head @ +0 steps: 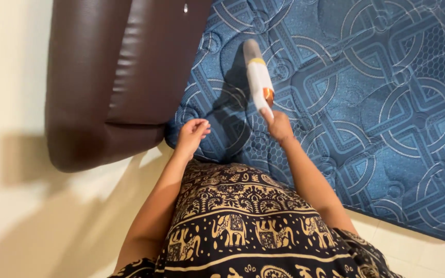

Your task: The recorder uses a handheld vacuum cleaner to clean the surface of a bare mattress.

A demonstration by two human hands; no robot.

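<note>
While above mattress [387, 103], right hand [279, 126] gripping roller [258, 77].

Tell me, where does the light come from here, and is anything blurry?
In the head view, shadows of the headboard and the person fall on the pale floor toward the lower left, so the light likely comes from the upper right; the white roller-like tool in the right hand looks smeared at its far end, while the blue mattress pattern and left hand stay fairly sharp.
</note>
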